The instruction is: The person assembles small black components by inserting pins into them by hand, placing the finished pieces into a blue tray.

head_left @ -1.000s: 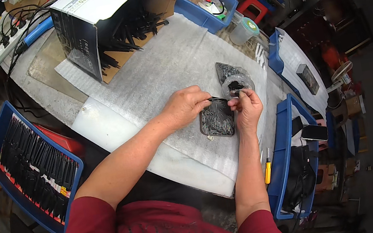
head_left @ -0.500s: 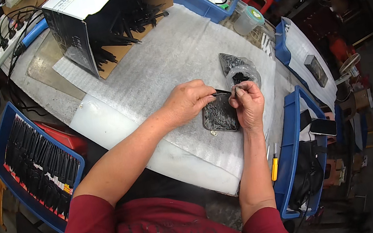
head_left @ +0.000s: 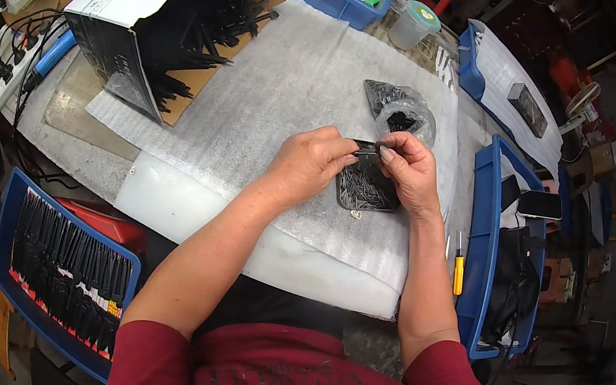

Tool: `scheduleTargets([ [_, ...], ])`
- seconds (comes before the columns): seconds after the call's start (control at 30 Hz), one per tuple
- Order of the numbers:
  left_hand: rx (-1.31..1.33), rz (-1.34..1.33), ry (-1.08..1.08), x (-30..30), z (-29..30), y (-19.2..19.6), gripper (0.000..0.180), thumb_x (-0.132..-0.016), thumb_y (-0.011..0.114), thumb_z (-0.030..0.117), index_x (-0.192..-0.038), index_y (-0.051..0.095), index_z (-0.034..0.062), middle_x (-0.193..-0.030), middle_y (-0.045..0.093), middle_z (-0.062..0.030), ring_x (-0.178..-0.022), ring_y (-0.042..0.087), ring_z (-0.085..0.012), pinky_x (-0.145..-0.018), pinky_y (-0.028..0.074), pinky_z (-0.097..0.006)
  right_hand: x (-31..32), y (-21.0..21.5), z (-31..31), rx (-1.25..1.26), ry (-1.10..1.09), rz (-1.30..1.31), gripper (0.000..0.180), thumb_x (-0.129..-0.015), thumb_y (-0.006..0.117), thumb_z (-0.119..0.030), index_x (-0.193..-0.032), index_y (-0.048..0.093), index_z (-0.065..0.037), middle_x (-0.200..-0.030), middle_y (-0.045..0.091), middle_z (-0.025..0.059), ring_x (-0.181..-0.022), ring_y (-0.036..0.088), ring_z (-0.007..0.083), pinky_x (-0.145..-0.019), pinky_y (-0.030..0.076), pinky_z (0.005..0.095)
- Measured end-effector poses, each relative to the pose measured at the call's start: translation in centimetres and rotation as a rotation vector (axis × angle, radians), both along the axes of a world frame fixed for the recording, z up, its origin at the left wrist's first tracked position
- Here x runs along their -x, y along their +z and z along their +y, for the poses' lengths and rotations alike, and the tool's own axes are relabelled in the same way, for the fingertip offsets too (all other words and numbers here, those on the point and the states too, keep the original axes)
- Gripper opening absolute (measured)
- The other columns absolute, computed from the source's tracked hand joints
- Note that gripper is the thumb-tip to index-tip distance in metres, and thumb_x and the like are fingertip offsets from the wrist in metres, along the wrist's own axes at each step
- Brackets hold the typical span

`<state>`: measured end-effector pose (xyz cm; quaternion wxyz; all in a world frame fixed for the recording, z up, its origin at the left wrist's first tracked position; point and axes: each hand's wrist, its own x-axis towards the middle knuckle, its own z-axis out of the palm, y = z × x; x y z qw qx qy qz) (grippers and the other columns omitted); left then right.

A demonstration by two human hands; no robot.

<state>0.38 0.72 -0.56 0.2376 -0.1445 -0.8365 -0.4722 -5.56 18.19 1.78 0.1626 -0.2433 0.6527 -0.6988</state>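
Note:
Over a white foam sheet on the workbench, my left hand and my right hand meet at a thin black strip-like part, each pinching one end of it. Directly beneath them lies a small dark tray full of tiny metal pieces. Just beyond the hands sits a clear plastic bag with black parts inside.
An open cardboard box spilling black parts stands at the back. A blue bin of black parts sits on my left. Blue bins on my right hold a yellow-handled screwdriver and a phone. A clear container is behind.
Both hands stay together over the dark tray; the fingers have shifted slightly on the black part. The camera view has drifted a little.

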Motion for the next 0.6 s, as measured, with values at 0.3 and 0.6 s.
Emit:
scheduleTargets([
  [0.3, 0.016, 0.017, 0.007, 0.0, 0.06, -0.29, 0.011, -0.071, 0.063, 0.009, -0.082, 0.062, 0.0057, -0.071, 0.056, -0.0054, -0.063, 0.056, -0.0203, -0.056, 0.045, -0.03, -0.04, 0.32, 0.44, -0.059, 0.04, 0.006, 0.011, -0.08, 0.055, -0.003, -0.09, 0.054, 0.0, -0.074, 0.051, -0.0034, -0.061, 0.042, 0.0024, -0.054, 0.033, 0.0151],
  [0.6, 0.098, 0.073, 0.014, -0.03, 0.2, -0.47, 0.012, -0.07, 0.064, 0.012, -0.08, 0.06, 0.0079, -0.067, 0.052, -0.0045, -0.061, 0.055, -0.0222, -0.053, 0.044, -0.032, -0.44, 0.66, -0.07, -0.115, 0.059, 0.027, 0.016, -0.078, 0.056, 0.0, -0.094, 0.052, 0.0, -0.085, 0.052, -0.0011, -0.074, 0.047, 0.0037, -0.066, 0.039, 0.0164],
])
